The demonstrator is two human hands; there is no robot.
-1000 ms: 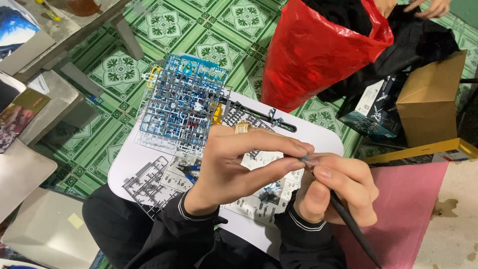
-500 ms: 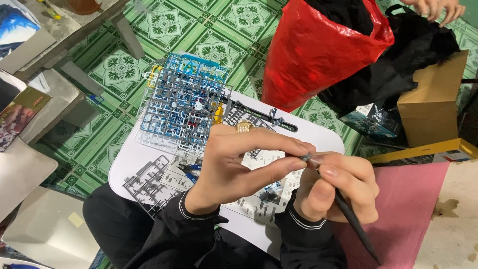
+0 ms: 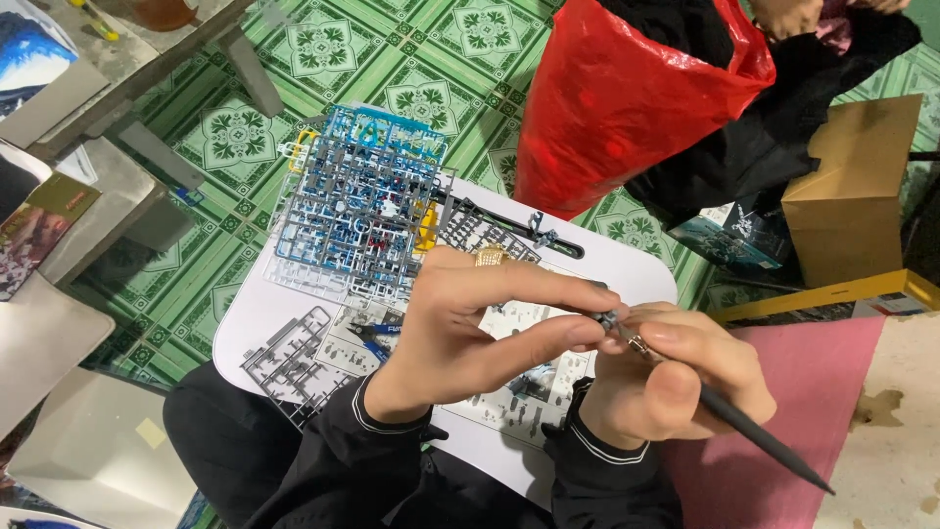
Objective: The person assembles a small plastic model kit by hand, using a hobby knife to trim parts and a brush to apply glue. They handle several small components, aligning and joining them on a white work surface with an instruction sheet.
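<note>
Gripping a slim black pen-shaped hobby knife, right hand is closed; its tip meets a tiny grey plastic part pinched shut by left hand, above the white lap tray, blue part frames farther left.

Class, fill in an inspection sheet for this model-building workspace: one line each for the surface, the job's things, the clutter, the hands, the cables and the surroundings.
Surface: white lap board across the person's knees.
Job's things: small grey part pinched in the left hand; dark pen-like tool in the right hand, its tip at the part.
Clutter: blue parts frames, grey parts frames, a printed sheet, blue-handled nippers.
Hands: both closed, left on the part, right on the tool; gold ring on the left.
Cables: nothing seen.
Surroundings: green patterned floor tiles, red plastic bag, cardboard box, pink mat, another person's hands at the top edge.
</note>
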